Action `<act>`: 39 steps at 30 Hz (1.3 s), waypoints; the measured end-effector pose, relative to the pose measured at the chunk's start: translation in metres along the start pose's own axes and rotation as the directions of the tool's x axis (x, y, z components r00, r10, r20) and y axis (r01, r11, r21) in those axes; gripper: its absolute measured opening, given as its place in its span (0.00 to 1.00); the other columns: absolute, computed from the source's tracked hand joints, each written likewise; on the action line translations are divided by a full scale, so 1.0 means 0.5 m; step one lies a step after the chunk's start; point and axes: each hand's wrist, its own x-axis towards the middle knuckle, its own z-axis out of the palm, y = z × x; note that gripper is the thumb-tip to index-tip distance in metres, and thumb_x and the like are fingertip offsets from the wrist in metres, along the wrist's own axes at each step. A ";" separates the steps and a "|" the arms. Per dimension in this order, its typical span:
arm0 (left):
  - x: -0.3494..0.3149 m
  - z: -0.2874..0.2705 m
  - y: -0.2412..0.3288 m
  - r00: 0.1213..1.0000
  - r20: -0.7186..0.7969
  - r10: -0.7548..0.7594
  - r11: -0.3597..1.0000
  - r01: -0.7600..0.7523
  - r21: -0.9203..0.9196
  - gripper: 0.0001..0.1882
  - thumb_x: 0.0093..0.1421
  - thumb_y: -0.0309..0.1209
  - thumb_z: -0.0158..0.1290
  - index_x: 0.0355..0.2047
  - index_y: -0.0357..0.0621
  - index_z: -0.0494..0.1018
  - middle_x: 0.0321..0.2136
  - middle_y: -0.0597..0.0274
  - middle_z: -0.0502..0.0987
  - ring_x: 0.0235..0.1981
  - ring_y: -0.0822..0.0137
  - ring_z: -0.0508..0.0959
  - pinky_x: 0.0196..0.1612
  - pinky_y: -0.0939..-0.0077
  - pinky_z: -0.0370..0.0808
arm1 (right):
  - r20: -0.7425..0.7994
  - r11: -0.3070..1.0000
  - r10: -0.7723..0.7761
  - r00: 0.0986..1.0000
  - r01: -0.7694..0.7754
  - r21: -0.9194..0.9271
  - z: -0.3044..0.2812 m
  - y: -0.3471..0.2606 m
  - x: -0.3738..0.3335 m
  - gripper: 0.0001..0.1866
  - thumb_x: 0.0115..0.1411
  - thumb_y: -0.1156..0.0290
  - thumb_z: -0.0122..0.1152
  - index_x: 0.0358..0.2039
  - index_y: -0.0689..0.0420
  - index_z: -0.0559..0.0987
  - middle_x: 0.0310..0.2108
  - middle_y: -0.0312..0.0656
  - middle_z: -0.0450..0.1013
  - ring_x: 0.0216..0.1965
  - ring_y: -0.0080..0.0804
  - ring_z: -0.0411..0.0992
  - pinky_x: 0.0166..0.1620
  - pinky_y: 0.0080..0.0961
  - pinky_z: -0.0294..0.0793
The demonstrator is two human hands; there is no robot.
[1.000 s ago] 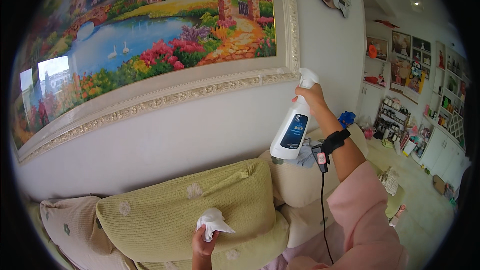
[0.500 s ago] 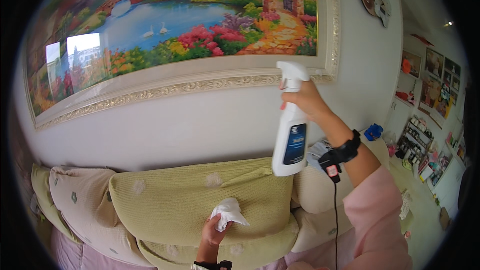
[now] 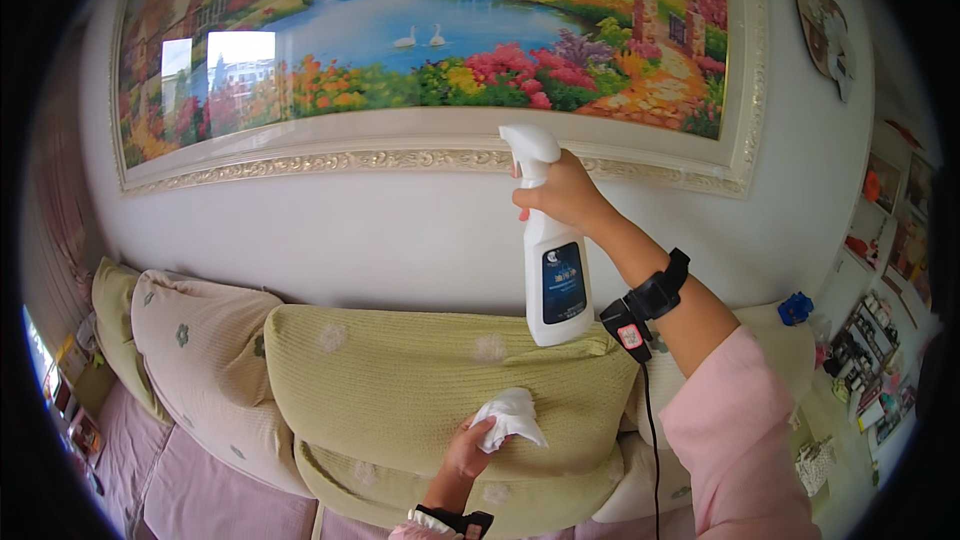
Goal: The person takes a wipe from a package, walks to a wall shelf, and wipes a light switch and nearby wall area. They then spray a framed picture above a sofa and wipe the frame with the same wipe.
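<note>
My right hand (image 3: 568, 192) is wrapped round the neck of a white spray bottle (image 3: 540, 270) with a dark blue label, held upright with its nozzle pointing left. Behind the bottle is the wall, just below the ornate cream frame (image 3: 420, 160) of a large framed landscape painting (image 3: 480, 30). Lower down, my left hand (image 3: 464, 450) grips a crumpled white cloth (image 3: 512, 418) in front of the green sofa cushion (image 3: 390, 370). Black bands with small devices circle both wrists, and a cable hangs from the right one.
Cream cushions (image 3: 205, 340) lean along the sofa back, above a mauve seat (image 3: 220, 485). A round wall ornament (image 3: 826, 38) hangs at upper right. Below it are a small blue object (image 3: 796, 309) and a crowded shelf (image 3: 865, 345). At far left hangs a curtain (image 3: 60, 200).
The view has turned left, so the painting and sofa sit further right in it. My right hand has carried the spray bottle leftward along the wall. Both hands keep their hold.
</note>
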 end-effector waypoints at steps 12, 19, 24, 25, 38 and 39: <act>-0.002 0.004 -0.003 0.998 0.049 0.042 0.998 -0.039 -0.058 0.18 0.56 0.27 0.49 0.48 0.39 0.64 0.41 0.57 0.73 0.41 0.62 0.74 0.44 0.65 0.73 | 0.122 0.996 -0.019 0.992 0.008 0.089 0.093 -0.070 0.058 0.12 0.38 0.75 0.62 0.25 0.65 0.70 0.21 0.45 0.71 0.19 0.33 0.74 0.24 0.27 0.73; -0.001 -0.002 -0.003 0.991 0.082 0.106 0.994 -0.106 -0.005 0.19 0.57 0.30 0.47 0.49 0.38 0.63 0.42 0.56 0.72 0.40 0.62 0.75 0.40 0.67 0.75 | -0.048 0.984 0.056 0.997 -0.047 0.174 -0.076 -0.048 -0.143 0.15 0.40 0.79 0.59 0.32 0.59 0.70 0.26 0.39 0.69 0.21 0.27 0.73 0.25 0.25 0.72; -0.005 -0.021 0.008 0.999 0.015 0.049 0.999 -0.049 0.002 0.20 0.57 0.34 0.50 0.48 0.42 0.64 0.43 0.59 0.72 0.43 0.63 0.73 0.41 0.68 0.75 | -0.333 0.982 0.188 0.924 -0.174 0.071 -0.226 -0.047 -0.371 0.19 0.42 0.81 0.58 0.38 0.58 0.71 0.30 0.38 0.69 0.24 0.26 0.72 0.28 0.24 0.73; -0.008 -0.023 0.010 0.998 0.015 0.053 0.998 -0.053 0.017 0.20 0.56 0.34 0.51 0.48 0.42 0.64 0.43 0.59 0.72 0.43 0.63 0.73 0.43 0.67 0.73 | -0.392 0.984 0.178 0.902 -0.174 0.046 -0.253 -0.041 -0.422 0.20 0.42 0.81 0.57 0.39 0.58 0.71 0.31 0.38 0.69 0.24 0.26 0.72 0.29 0.23 0.73; -0.020 -0.109 0.071 0.985 -0.031 0.173 0.964 -0.162 0.211 0.20 0.60 0.35 0.45 0.49 0.38 0.63 0.45 0.57 0.70 0.48 0.61 0.69 0.51 0.60 0.65 | -0.812 0.699 0.424 0.402 -0.715 0.011 -0.379 0.276 -1.143 0.26 0.44 0.75 0.63 0.46 0.60 0.69 0.37 0.38 0.70 0.35 0.23 0.68 0.40 0.25 0.69; -0.024 -0.115 0.077 0.984 0.097 0.149 0.967 -0.165 0.192 0.20 0.60 0.34 0.45 0.49 0.37 0.63 0.46 0.56 0.70 0.48 0.61 0.69 0.51 0.61 0.65 | -0.829 0.705 0.462 0.315 -0.697 0.128 -0.372 0.308 -1.192 0.25 0.45 0.75 0.62 0.46 0.60 0.69 0.36 0.39 0.70 0.35 0.24 0.68 0.39 0.26 0.69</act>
